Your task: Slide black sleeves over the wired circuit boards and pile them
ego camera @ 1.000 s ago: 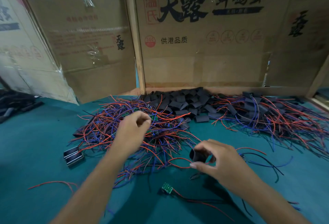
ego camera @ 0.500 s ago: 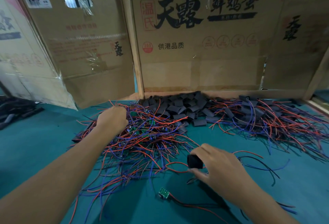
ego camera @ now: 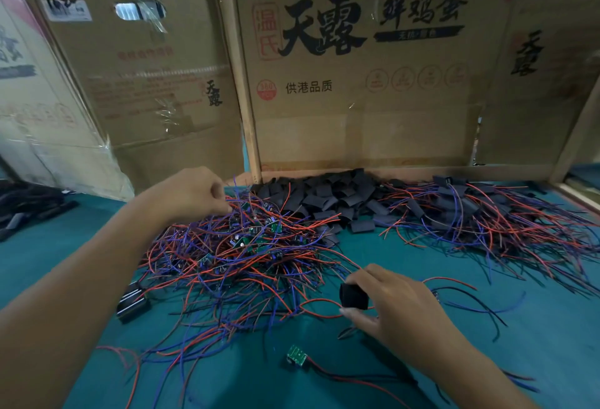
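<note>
Hands at the wire tangle, one black sleeve held

At centre left, the left hand [ego camera: 191, 192] curls its fingers into the far edge of the tangle of wired circuit boards [ego camera: 240, 246], red and blue-purple leads with small green boards, pinching strands. At lower centre a loose green board [ego camera: 297, 355] lies on the teal bench [ego camera: 48, 246]. Right of it, the right hand [ego camera: 394, 308] pinches a short, flattened black sleeve [ego camera: 353, 295]. Upper centre holds the loose sleeve heap [ego camera: 328, 200]; at right, the sleeved pile [ego camera: 487, 213].
</note>
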